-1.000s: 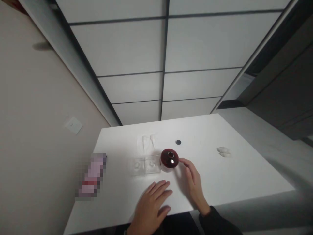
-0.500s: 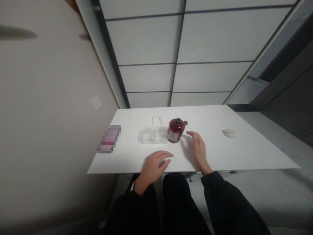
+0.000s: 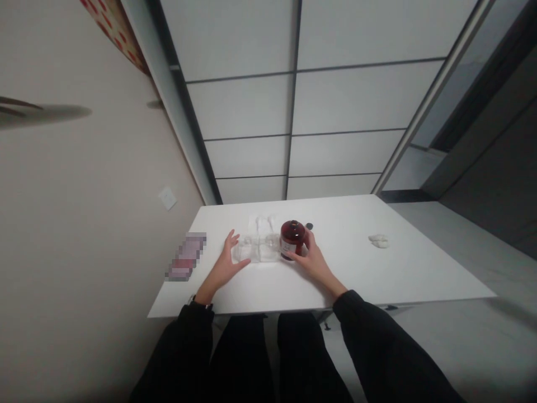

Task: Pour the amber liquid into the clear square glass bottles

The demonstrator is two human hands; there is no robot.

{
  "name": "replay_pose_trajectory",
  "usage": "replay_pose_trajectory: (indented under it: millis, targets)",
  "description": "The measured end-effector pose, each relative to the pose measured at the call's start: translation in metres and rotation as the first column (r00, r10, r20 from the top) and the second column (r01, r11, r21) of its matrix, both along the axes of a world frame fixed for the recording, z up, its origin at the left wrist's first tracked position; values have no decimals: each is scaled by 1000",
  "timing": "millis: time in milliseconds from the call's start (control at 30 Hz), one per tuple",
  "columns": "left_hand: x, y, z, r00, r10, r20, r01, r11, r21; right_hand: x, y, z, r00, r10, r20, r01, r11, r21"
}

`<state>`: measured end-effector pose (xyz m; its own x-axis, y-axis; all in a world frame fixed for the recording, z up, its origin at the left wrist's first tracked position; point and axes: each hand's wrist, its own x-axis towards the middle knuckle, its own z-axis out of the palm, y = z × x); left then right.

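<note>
A dark red bottle (image 3: 294, 231) with a white label stands upright on the white table (image 3: 356, 274). My right hand (image 3: 311, 256) wraps its right side, thumb across the front and fingers behind. Left of the bottle stand two clear square bottles (image 3: 259, 254), side by side. My left hand (image 3: 229, 257) is spread at the left one, thumb in front and fingers behind; whether it touches the glass I cannot tell. Behind them lie thin whitish, see-through pieces (image 3: 264, 224), too faint to name. A small black cap (image 3: 309, 226) lies behind the red bottle.
A crumpled white cloth or tissue (image 3: 380, 241) lies to the right on the table. Near the left edge is a blurred-out pinkish flat object (image 3: 187, 257). A wall rises close on the left, and a panelled white partition (image 3: 247, 157) stands behind the table.
My left hand has moved left and forward from the table's front to the clear bottles, its fingers spreading. My right hand has closed round the red bottle. The view has tilted up slightly.
</note>
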<state>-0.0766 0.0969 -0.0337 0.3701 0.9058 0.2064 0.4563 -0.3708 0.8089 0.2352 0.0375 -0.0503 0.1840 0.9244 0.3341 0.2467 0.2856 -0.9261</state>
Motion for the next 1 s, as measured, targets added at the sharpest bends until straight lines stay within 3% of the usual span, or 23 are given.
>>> replay_pose_trajectory:
  millis: [100, 233, 400, 533, 767, 900, 1000]
  targets:
    - [-1, -1, -3, 998, 27, -55, -30, 998, -64, -3, 3, 0, 998, 37, -45, -40, 997, -68]
    - [-8, -12, 9, 986, 91, -140, -95, 995, -20, -2, -6, 11, 998, -16, -67, 7, 991, -135]
    - [-19, -69, 16, 965, 192, -180, -203, 978, -42, 15, -39, 34, 994, -68, 82, 80, 985, -154]
    - [-1, -106, 18, 969, 120, -215, -139, 987, -75, 31, -66, 47, 957, -118, 265, 137, 989, -53]
    - [46, -93, 18, 956, -126, -264, 135, 991, 16, 37, -100, 57, 854, -120, 506, 79, 992, 102]
    - [50, -91, 15, 947, -155, -281, 182, 981, 71, 38, -113, 56, 827, -136, 545, 97, 990, 100]
    - [49, -92, 15, 941, -169, -293, 196, 978, 66, 41, -114, 57, 810, -55, 584, 23, 998, 62]
